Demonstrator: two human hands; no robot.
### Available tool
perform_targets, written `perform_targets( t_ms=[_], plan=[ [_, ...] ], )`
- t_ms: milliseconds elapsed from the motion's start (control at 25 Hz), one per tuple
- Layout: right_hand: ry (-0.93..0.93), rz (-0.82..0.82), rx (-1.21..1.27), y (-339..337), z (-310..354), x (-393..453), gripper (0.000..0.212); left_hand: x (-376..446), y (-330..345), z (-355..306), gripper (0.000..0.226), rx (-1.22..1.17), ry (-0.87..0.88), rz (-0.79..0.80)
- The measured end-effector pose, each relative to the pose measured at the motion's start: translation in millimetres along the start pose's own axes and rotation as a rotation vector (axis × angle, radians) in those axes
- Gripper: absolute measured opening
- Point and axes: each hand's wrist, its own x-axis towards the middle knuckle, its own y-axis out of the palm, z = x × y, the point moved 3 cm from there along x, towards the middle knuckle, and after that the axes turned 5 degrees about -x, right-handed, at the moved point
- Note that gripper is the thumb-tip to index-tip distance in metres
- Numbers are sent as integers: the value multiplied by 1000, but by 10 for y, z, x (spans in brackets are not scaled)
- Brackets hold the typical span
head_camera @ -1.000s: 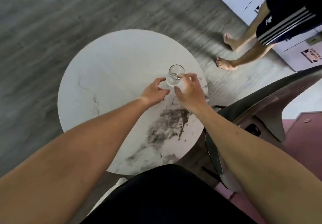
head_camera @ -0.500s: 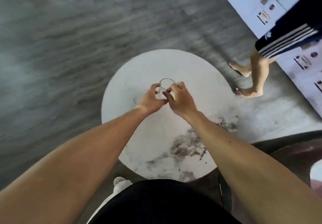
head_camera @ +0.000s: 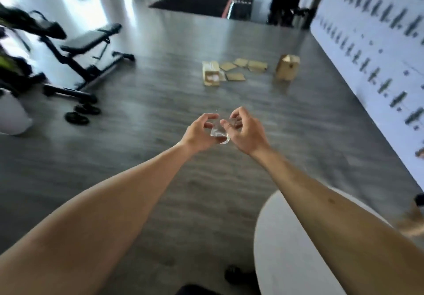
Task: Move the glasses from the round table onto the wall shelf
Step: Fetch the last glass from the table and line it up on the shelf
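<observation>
The glass [head_camera: 220,133] sits between the curled fingers of the left hand [head_camera: 199,133] and right hand [head_camera: 246,131], clamped from both sides above the floor [head_camera: 160,111]. Beyond the fingertips lie cardboard boxes [head_camera: 212,73]; a weight bench [head_camera: 89,47] stands far left, and the round table [head_camera: 286,248] lies below the right forearm.

There is a single view, from a wide-angle camera worn on the person's head. It looks forward and slightly down along both outstretched bare forearms, so the hands, the left hand [head_camera: 198,131] and the right hand [head_camera: 246,131], sit near the middle of the frame at arm's length. Beyond the hands the view takes in a long stretch of grey wood-grain floor [head_camera: 160,102] running to the far end of the room. Below and to the right of the hands, close under the camera, the edge of the round white table [head_camera: 286,255] enters the frame. The edges are blurred and bowed by the lens.
</observation>
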Motion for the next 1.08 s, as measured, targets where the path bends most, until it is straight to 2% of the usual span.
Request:
perform_targets(
  t_ms=[160, 360, 560, 840, 1080],
  plan=[
    [-153, -19, 127, 103, 1038, 811, 13, 132, -1200, -475, 73, -61, 111, -148],
    [-360, 46, 133, 274, 2095, 1678, 11, 365, -2335, -767, 67, -202, 166, -221],
    [-447, 127, 197, 635, 2768, 2458, 11, 716, -3249, -870, 65, -210, 187, -344],
    [-582, 201, 288, 1207, 3507, 3808, 11, 1606, -4439, -933, 66, -184, 225, -499],
    [-692, 270, 345, 1902, 4207, 4646, 12, 1988, -5390, -818, 67, -178, 208, -652]
  ],
)
